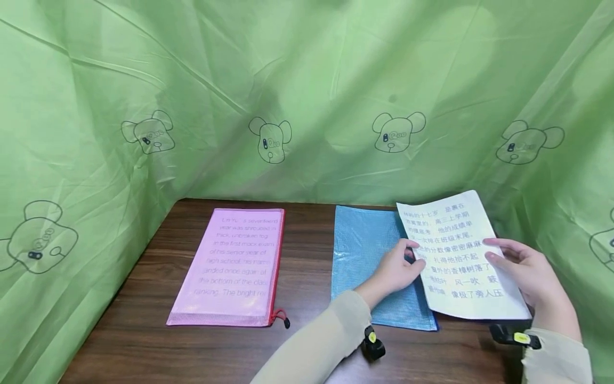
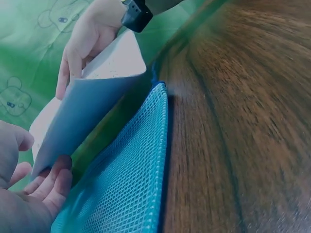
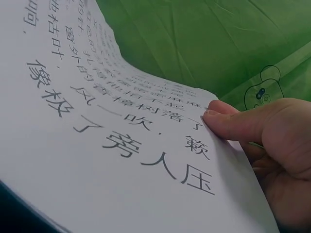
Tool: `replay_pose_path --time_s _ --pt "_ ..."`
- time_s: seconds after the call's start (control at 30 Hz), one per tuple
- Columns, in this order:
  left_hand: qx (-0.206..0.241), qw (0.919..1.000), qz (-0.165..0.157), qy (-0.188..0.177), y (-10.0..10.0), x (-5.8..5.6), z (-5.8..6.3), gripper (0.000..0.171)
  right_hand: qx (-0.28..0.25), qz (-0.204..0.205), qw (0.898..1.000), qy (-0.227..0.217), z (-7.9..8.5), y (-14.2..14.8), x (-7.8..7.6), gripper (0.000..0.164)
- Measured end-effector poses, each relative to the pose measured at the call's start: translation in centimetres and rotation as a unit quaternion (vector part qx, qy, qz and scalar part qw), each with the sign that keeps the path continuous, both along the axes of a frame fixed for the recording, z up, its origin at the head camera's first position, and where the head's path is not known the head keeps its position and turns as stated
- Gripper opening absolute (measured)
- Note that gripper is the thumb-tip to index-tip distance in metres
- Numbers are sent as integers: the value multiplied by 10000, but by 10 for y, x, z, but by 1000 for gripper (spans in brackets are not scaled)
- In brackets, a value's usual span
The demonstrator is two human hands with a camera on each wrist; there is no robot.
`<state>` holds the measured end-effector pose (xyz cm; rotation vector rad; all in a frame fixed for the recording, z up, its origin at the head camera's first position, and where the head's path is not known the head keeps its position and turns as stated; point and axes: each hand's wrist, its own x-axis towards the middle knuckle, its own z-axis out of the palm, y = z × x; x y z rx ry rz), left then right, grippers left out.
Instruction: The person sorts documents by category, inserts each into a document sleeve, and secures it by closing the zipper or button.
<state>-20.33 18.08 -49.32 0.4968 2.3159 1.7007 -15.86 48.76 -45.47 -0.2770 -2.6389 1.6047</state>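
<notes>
A white sheet of paper [image 1: 443,256] with printed Chinese characters is held up over the right part of a blue mesh zip pouch [image 1: 364,256]. My left hand [image 1: 395,269] grips the sheet's left edge, its fingers [image 2: 57,182] behind the paper. On the opposite edge my right hand [image 1: 530,272] pinches the sheet, thumb [image 3: 231,125] on the printed face. In the right wrist view the paper [image 3: 121,170] bows between the hands. Seen from the left wrist, the pouch [image 2: 129,179] lies below the raised sheet, which hides part of it in the head view.
A pink zip pouch [image 1: 230,266] with printed English text showing lies left on the brown wooden table [image 1: 307,298]. Its red zip ends in a cord pull [image 1: 280,316] near the front. Green cloth [image 1: 307,69] with bear-head drawings encloses the table's back and sides.
</notes>
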Motion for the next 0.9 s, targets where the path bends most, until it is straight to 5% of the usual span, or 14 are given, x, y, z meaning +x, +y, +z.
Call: replay_pose_path --time_s 0.27,0.6,0.9 --pt "151 9990 356 212 -6 0 2 30 -372 46 9993 55 1 -5 -4 31" --pt "157 9967 622 495 -22 -12 13 24 103 -330 9988 345 4 -21 -9 30" --pt "152 9991 147 356 -35 -12 11 24 -26 -622 9970 468 7 -25 -10 22"
